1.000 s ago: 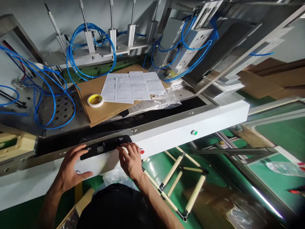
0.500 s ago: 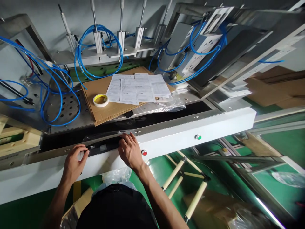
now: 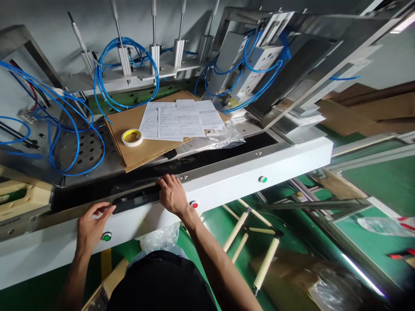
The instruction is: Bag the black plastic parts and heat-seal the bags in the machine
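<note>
A long, narrow black plastic part (image 3: 138,199) lies along the metal front edge of the machine, over the white panel. On its right end my right hand (image 3: 174,195) is closed, fingers curled over the top; the thumb is mostly hidden. My left hand (image 3: 90,226) is at the part's left end, thumb and forefinger brought together in a pinch. What is between them, if anything, is too small to make out. Small light patches show on the part's upper face. Clear film (image 3: 125,188) lies just behind it.
Behind the dark slot, cardboard sheets (image 3: 118,155) carry printed papers (image 3: 177,121) and a tape roll (image 3: 132,137). Blue air hoses (image 3: 100,77) loop around cylinders. Push buttons, red (image 3: 193,204) and green (image 3: 106,236), stick out of the white front panel (image 3: 233,177).
The view has shifted slightly. My left hand has drawn a little left and down, uncovering the part's left end and a green button. My right hand stays on the right end.
</note>
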A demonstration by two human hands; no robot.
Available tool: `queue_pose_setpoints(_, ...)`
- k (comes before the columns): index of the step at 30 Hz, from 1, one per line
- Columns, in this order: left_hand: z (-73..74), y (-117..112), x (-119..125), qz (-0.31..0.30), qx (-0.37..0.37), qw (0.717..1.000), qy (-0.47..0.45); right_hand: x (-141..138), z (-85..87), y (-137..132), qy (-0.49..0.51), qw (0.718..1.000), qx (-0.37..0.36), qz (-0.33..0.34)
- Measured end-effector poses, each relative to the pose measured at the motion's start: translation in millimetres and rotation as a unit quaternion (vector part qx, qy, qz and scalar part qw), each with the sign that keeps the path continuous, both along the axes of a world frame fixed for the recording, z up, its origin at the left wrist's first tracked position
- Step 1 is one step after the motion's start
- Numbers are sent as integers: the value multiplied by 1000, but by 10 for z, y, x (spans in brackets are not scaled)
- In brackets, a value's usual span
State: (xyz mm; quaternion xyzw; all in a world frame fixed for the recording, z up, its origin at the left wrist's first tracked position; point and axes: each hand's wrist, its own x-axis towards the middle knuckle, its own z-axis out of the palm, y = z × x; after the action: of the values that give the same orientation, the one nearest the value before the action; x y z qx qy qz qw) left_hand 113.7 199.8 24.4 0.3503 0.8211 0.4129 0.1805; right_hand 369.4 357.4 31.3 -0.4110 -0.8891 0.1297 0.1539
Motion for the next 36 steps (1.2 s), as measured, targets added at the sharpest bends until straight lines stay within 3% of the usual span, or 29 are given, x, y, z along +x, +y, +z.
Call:
queue_pose_setpoints(5,2,-42,-61,54,111,992,-9,-34,15,-8,-6,1000,-12,-12)
queue_pose_setpoints(8,89,-59,27,65,185,968,156,-45,16,-12,-7,1000,-10,-20)
queue_pose_setpoints(9,119,-57,106,29,208,948,238,-47,17,-13,-7,1000,-10,-23)
queue_pose_setpoints(11,144,-29,315,-110,207,899,370,-50,17,-15,-5,1000,-9,-24)
queue_pose_setpoints(13,97,35,523,-252,147,852,435,-54,17,-18,0,1000,-9,-25)
queue_pose_setpoints(15,-11,122,651,-309,87,827,462,-58,13,-24,6,1000,-8,-27)
queue_pose_setpoints(20,-238,253,599,-314,38,817,482,-16,10,-85,21,999,-9,-35)
queue_pose_setpoints(23,-232,241,518,-332,52,808,484,80,47,-211,82,996,27,-36)
queue_pose_setpoints(27,-182,207,460,-362,80,803,466,194,103,-522,207,970,126,-13)
queue_pose_setpoints(31,-162,176,429,-381,70,804,451,156,21,-768,154,975,144,63)
queue_pose_setpoints(36,-73,165,432,-404,55,798,444,49,-111,-741,93,984,134,70)
